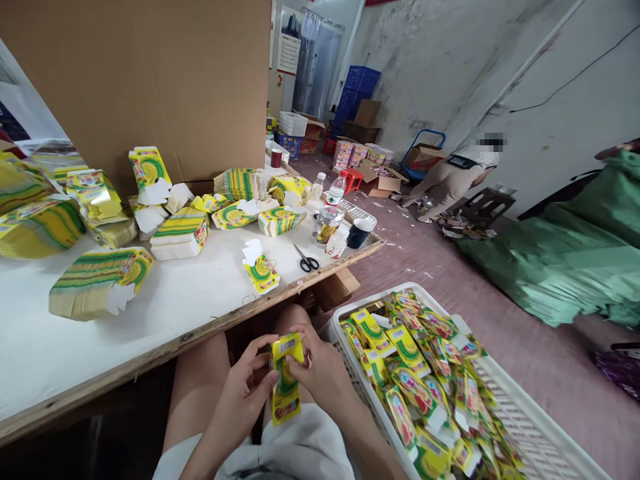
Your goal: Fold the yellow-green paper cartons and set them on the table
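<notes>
Converging above the lap (305, 443), the left hand (250, 380) and right hand (323, 367) hold a yellow-and-green carton (286, 388) between them, barcode end uppermost, off the near side of the table (200, 290). The left fingers curve, index at the carton's top corner and thumb against its left side, while the right thumb presses on the front and the right fingers bend around the upper right edge, clamped on it. Beside the right forearm sits a white basket (537, 417) heaped with colourful packages (420, 387).
</notes>
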The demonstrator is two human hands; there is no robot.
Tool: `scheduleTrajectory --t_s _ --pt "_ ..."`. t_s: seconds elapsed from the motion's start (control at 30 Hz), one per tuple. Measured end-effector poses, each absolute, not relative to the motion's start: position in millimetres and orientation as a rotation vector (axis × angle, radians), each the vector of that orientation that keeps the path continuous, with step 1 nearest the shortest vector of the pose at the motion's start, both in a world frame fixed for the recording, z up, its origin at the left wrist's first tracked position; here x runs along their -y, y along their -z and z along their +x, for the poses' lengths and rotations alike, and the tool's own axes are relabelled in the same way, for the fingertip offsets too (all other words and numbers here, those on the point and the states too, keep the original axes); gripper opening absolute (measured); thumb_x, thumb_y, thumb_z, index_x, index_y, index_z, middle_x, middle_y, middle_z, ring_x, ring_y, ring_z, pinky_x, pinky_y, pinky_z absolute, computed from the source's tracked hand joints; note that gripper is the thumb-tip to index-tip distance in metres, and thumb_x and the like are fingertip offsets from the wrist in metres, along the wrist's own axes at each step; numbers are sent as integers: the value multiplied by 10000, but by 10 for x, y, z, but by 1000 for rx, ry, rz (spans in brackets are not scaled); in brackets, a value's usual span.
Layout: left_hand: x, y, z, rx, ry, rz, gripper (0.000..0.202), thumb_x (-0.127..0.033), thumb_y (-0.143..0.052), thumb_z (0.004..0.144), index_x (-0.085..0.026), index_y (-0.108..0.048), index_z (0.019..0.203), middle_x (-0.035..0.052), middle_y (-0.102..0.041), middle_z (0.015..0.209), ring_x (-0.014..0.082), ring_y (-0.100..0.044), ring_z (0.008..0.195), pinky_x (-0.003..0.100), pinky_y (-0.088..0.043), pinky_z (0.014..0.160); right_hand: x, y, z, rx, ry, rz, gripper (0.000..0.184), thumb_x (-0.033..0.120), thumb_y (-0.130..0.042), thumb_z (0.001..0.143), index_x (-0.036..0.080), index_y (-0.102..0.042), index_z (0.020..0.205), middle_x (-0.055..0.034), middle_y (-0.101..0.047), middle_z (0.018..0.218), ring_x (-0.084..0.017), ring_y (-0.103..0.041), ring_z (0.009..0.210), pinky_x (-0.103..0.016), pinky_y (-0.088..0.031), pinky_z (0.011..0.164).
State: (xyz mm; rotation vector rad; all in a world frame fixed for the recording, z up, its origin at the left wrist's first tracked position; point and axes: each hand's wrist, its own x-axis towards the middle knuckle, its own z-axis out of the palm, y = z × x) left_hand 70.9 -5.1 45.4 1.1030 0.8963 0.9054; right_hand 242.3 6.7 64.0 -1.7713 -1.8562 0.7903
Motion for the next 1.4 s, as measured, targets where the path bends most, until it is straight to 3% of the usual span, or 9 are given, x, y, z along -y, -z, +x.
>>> scheduleTrajectory --t_s 0.2,0.43,0.6,0.77,0.83,1.07,1.23,1.3,1.4 --pt "28 -414 705 -942 -940 1126 387 -259 -595 878 -237 -470 1244 98 -669 1217 247 -649 1098 354 -507 925 -58 -545 2379 1883 -663 -1796 385 209 -611 799 232 -548 1178 8 -650 720 -191 -626 667 -250 -403 609" --pt "23 -484 734 -933 -938 1103 386 -269 -630 850 -244 -512 1217 79 -717 1128 248 -675 1045 323 -535 854 -67 -584 2449 1852 -835 -1682 451 141 -594 742 223 -522 1180 44 -598 683 -152 -572 593 -223 -410 568" --pt "12 -495 728 -937 -975 1091 378 -288 -648 841 -245 -542 1201 75 -715 1134 239 -680 1020 331 -527 883 -74 -579 2459 1768 -871 -1632 454 127 -603 745 226 -539 1183 92 -474 564 -135 -507 522 -214 -368 517" --pt "-8 -472 735 -895 -978 1015 352 -264 -691 807 -246 -560 1133 53 -744 1014 199 -697 849 254 -531 687 -64 -593 2516 1559 -1034 -1406 234 276 -586 851 229 -635 1076 -2 -624 847 -140 -558 663 -237 -442 600" --pt "-2 -466 788 -859 -976 984 332 -240 -703 796 -245 -569 1099 46 -747 988 186 -694 818 238 -513 659 -40 -594 2571 1407 -1147 -1316 185 347 -614 851 213 -647 974 -17 -627 849 -162 -588 724 -259 -475 646" --pt "74 -528 1094 -634 -896 932 309 -235 -715 793 -246 -600 1080 69 -728 1077 216 -709 882 287 -533 733 186 -806 2903 1303 -1101 -1379 239 417 -747 757 194 -661 752 -17 -618 714 -173 -583 672 -271 -483 605" --pt "132 -487 1210 -597 -918 951 285 -225 -703 807 -244 -612 1077 84 -700 1133 250 -694 981 315 -542 776 287 -964 2998 1329 -1073 -1480 243 468 -699 777 233 -670 722 -56 -686 745 -233 -641 699 -331 -525 620" --pt "124 -428 1173 -613 -921 953 371 -230 -686 826 -261 -564 1175 97 -692 1161 256 -682 1026 352 -530 847 323 -997 3170 1439 -934 -1644 226 467 -667 792 259 -678 704 -61 -698 729 -253 -641 686 -355 -515 610" --pt "67 -325 1056 -674 -1001 944 567 -246 -695 821 -264 -437 1325 137 -650 1236 273 -639 1120 434 -458 994 332 -1067 3560 1616 -443 -1933 207 465 -684 749 280 -679 655 -85 -708 737 -301 -638 724 -404 -486 630"
